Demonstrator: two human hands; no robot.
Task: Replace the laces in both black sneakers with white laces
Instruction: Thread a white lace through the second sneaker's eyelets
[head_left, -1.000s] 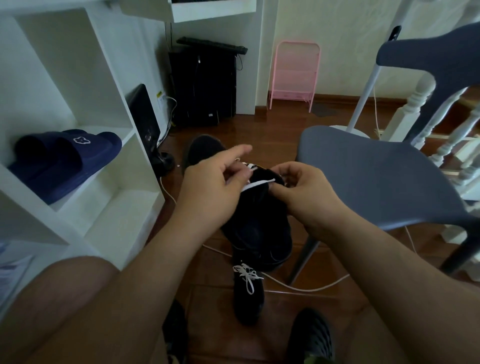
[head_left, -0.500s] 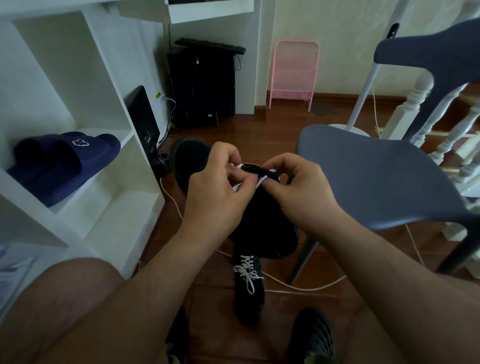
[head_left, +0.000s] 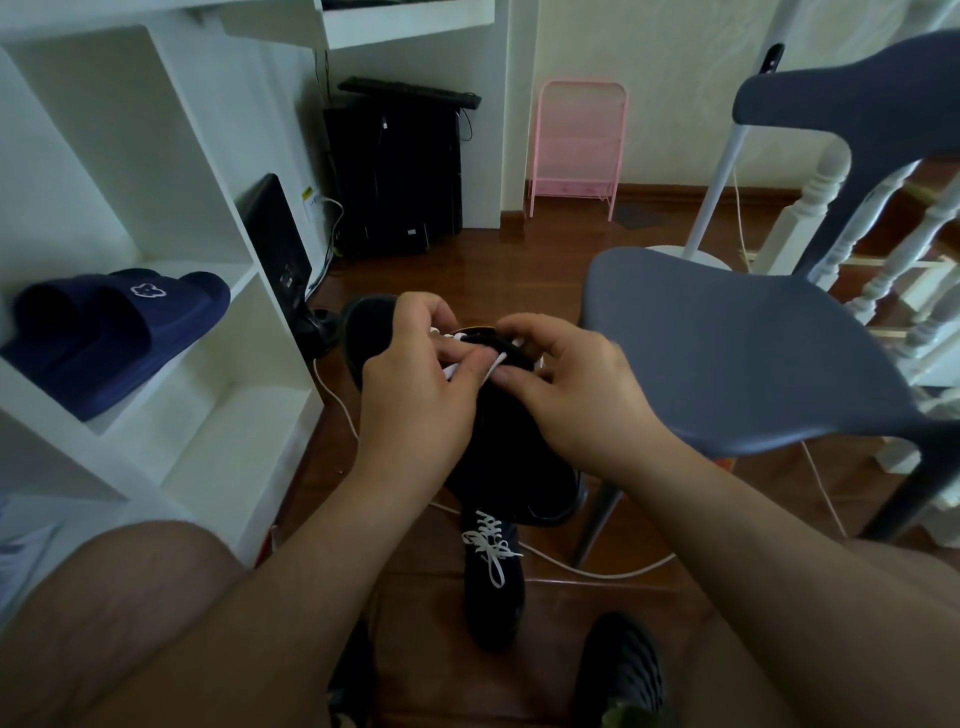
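Black sneaker (head_left: 511, 457) held up between both hands, above the wooden floor (head_left: 545, 270); matte, dark upper, rounded heel end bulging below the wrists, detail lost in shadow. White lace (head_left: 496, 361) flat and thin, showing as a short bright strip right at the fingertips, crossing the top of the shoe. Left hand (head_left: 415, 384) curled, thumb and forefinger pinched on the lace from the left side. Right hand (head_left: 576, 389) curled too, thumb pressed against the lace just beside the left thumb, other fingers arched over the far edge of the shoe. Fingertips of both hands nearly touching; exact eyelet under them too dark to tell.

Below the wrists, on the floor: second black sneaker (head_left: 493, 582), upright, already threaded with white lacing tied in a loose bow. White cable (head_left: 587, 569) snaking over the boards behind it. Beyond the left knuckles, another dark rounded shoe shape (head_left: 366, 332), partly hidden.

To the right of the right hand: grey-blue chair (head_left: 727, 353), smooth moulded seat, curved back, slim legs. To the left of the left hand: white shelf unit (head_left: 130, 156), boxy, flat painted panels, with navy slides (head_left: 114, 332) of thick soft foam in one compartment, a small white emblem on one strap. Well beyond the fingertips: black computer tower (head_left: 395, 171) with a keyboard on top, and a pink wire rack (head_left: 576, 145) against a pale textured wall. White turned balusters (head_left: 893, 249) at far right. Glossy reddish-brown boards throughout.
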